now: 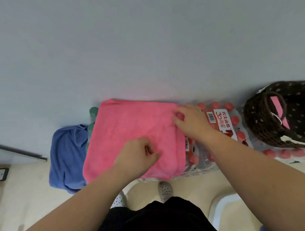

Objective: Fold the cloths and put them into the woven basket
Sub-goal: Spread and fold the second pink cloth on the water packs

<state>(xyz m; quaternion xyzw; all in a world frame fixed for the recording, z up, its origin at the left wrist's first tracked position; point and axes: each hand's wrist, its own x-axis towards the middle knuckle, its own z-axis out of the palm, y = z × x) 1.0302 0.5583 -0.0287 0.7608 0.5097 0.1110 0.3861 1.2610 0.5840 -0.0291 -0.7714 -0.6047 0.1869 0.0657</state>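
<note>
Lying in woven basket (254,122): pink cloth (276,106); second cloth (131,127) outside.

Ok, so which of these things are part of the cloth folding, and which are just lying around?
Job: pink cloth, left hand on it, right hand pinching its edge; blue cloth; basket; another pink cloth inside it.
Lying about: bottle packs under the pink cloth; green-capped bottles.
</note>
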